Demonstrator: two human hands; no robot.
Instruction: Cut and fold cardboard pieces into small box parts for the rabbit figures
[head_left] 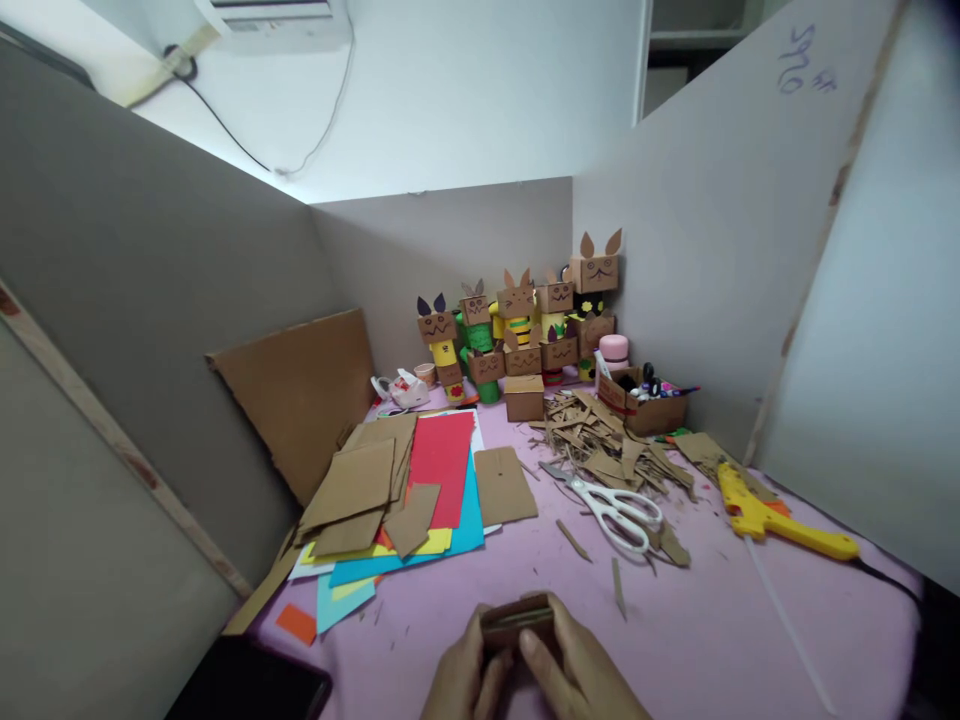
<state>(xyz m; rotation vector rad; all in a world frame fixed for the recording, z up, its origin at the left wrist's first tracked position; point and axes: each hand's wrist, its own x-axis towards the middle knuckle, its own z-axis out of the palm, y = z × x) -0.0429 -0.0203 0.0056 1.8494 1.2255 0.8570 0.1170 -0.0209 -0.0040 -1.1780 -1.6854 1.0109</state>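
Observation:
Low in the middle of the head view, both my hands are wrapped round a small folded cardboard piece (pixel 517 622), brown with a narrow gap along its upper side. My left hand (pixel 461 670) grips its left end. My right hand (pixel 577 660) holds the right end, the thumb pressed on the near face. Its underside is hidden by my fingers. Beyond my hands lie thin cardboard scraps and white-handled scissors (pixel 615 510), blades pointing to the back left. A flat cardboard piece (pixel 506 485) rests left of the scissors.
Stacked cardboard sheets (pixel 352 485) and coloured paper (pixel 442 465) lie left. Cardboard animal figures (pixel 517 300) and a small box (pixel 524 398) stand behind. A scrap pile (pixel 592 430), a pen box (pixel 652 412) and a yellow glue gun (pixel 772 520) lie right. A black device (pixel 247 682) sits front left.

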